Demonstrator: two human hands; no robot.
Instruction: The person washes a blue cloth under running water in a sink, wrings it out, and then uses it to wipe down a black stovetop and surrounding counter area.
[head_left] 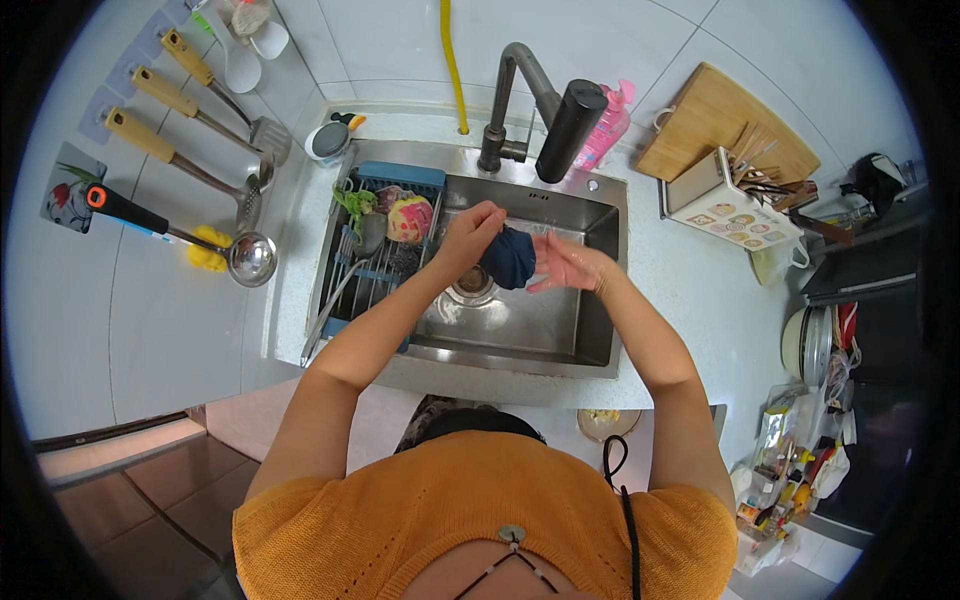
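Over the stainless steel sink (540, 353), my left hand (468, 240) is closed with its fingers curled round the top of a dark blue cloth (511, 262). The cloth hangs bunched to the right of that hand, above the drain (472, 287). My right hand (568, 264) is beside the cloth, its fingers stretched out and apart; it looks wet. Its fingertips are at the cloth's right edge, and I cannot tell whether they touch it. The black-headed faucet (572, 130) stands just beyond both hands.
A blue rack (400, 176) across the sink's left side holds a ladle (370, 235), greens and a patterned round item (410, 218). A pink bottle (607, 128) stands behind the faucet. Utensils hang on the left wall. On the right are a cutting board (715, 125) and a utensil holder (720, 200).
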